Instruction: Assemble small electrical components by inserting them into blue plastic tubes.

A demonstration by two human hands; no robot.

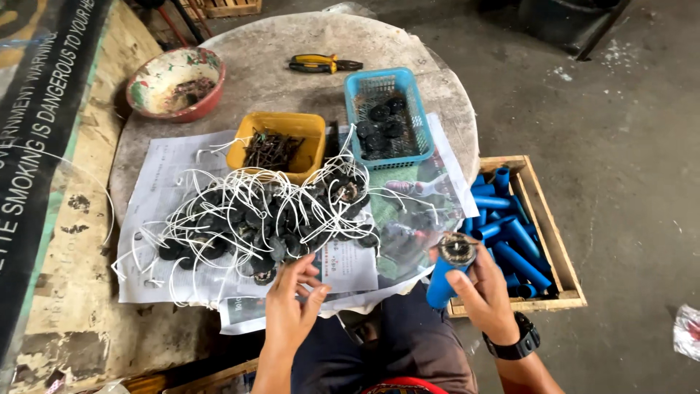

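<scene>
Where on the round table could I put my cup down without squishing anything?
Bare tabletop lies between the red bowl, the pliers and the yellow tub. The newspaper left of the tub is free too. The middle is crowded with black parts and white wires.

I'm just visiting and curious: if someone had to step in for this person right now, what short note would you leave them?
Right hand: grips a blue plastic tube upright, a dark round wired part seated in its top end.
Left hand: open, fingers at the near edge of the heap of black round parts with white wires on newspaper.
Nearby: wooden crate of more blue tubes to the right; yellow tub of dark nails; blue basket of black caps; pliers at the far edge.
Done: one tube fitted at its top.
Left: a big heap and many tubes remain.
</scene>
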